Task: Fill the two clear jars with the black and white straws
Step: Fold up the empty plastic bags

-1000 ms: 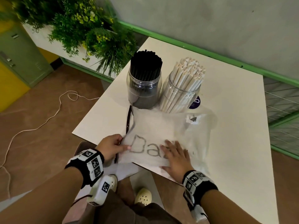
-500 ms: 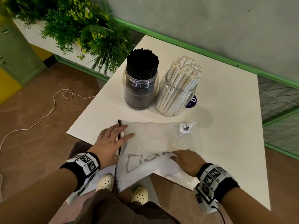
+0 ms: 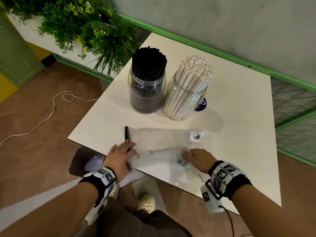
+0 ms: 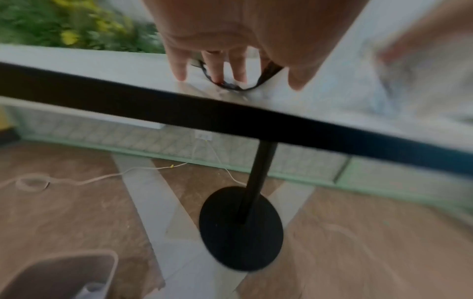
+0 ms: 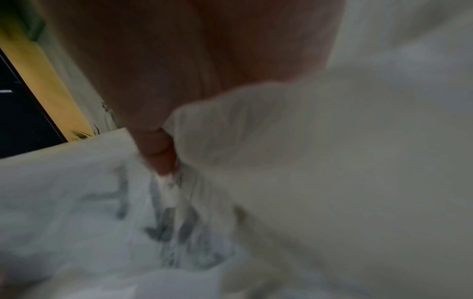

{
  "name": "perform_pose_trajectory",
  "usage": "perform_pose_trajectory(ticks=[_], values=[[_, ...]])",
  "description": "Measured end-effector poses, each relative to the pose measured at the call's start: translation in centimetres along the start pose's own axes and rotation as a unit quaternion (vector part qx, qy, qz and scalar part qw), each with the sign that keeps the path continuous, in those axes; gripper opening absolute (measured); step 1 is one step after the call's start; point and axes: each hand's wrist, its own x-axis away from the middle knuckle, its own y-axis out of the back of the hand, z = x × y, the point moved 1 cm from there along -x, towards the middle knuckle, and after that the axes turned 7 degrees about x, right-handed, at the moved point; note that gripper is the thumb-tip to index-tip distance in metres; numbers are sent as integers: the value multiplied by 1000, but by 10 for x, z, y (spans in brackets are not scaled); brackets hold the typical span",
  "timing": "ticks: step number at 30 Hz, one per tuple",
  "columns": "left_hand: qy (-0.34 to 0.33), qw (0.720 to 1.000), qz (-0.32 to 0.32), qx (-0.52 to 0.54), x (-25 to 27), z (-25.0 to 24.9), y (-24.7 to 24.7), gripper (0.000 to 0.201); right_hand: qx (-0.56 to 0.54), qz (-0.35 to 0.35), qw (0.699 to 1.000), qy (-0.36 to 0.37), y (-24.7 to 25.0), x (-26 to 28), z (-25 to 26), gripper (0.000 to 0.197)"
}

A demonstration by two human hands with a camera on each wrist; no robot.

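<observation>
Two clear jars stand side by side mid-table. The left jar (image 3: 147, 98) is packed with black straws (image 3: 148, 62), the right jar (image 3: 185, 103) with white straws (image 3: 195, 71). In front of them lies a thin white bag (image 3: 162, 139) with a black strap (image 3: 126, 133) at its left end. My left hand (image 3: 119, 155) lies flat on that end, its straight fingers (image 4: 215, 66) over the strap (image 4: 230, 86). My right hand (image 3: 198, 159) pinches the bag's folded-over near edge; up close the fingers (image 5: 158, 153) are buried in the fabric (image 5: 307, 161).
The white table (image 3: 239, 117) stands on a black pedestal base (image 4: 240, 228). A green plant (image 3: 85, 23) hangs over its far left corner. A blue sticker (image 3: 202, 104) shows behind the white-straw jar. A brown stool (image 3: 80, 161) and a cable (image 3: 51, 113) are on the floor at left.
The bag's near half has been folded away from me, hiding its lettering. My right hand went from lying flat on it to pinching its edge. The left hand stayed on the strap end.
</observation>
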Motion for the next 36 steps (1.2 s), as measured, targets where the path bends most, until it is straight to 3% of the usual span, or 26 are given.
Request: perform_pose_trajectory(ticks=[2,3,4,6,10,12,14,17,18,20,22,23,25,28,30,32,34,36], values=[[55,986,-64,144,-8,5,13,42,15,21,1000,8,1,2,-16,27],[67,981,-83,161,-12,9,20,40,24,26,999,3,2,4,-26,36],[77,980,-96,159,-15,13,26,39,32,23,999,-1,2,4,-37,38],[101,975,-124,155,-20,24,37,36,-1,-11,1000,6,0,4,-57,16],[176,966,-107,159,-25,41,42,46,-207,-78,975,-18,-5,1,-73,29],[198,962,-106,154,-26,44,41,49,-229,-115,966,-42,-6,-5,-69,25],[218,961,-104,136,-25,46,40,48,-253,-195,944,-83,-6,-7,-65,20],[232,961,-106,106,-24,48,39,40,-374,-393,831,-121,-2,7,-51,41],[235,959,-115,105,-24,48,39,36,-349,-463,810,-89,-2,14,-42,42],[243,949,-152,132,-25,47,39,23,-200,-525,827,36,-8,25,-15,41],[245,937,-188,161,-25,43,38,39,-22,-453,879,146,-24,24,10,50],[236,939,-203,150,-25,41,38,52,48,-390,905,161,-32,19,18,60],[201,957,-201,56,-24,32,39,67,110,-251,956,103,-46,3,26,82],[110,979,-96,-141,-24,15,33,78,67,-113,991,-16,-55,-22,26,97],[89,975,-16,-203,-25,11,26,91,30,-100,993,-52,-56,-32,28,96],[109,975,39,-191,-24,10,24,93,26,-109,991,-73,-55,-37,31,82],[133,978,66,-147,-22,8,26,79,-13,-140,987,-81,-55,-42,31,57],[145,983,77,-84,-21,5,28,63,-120,-175,977,-34,-52,-45,32,41]])
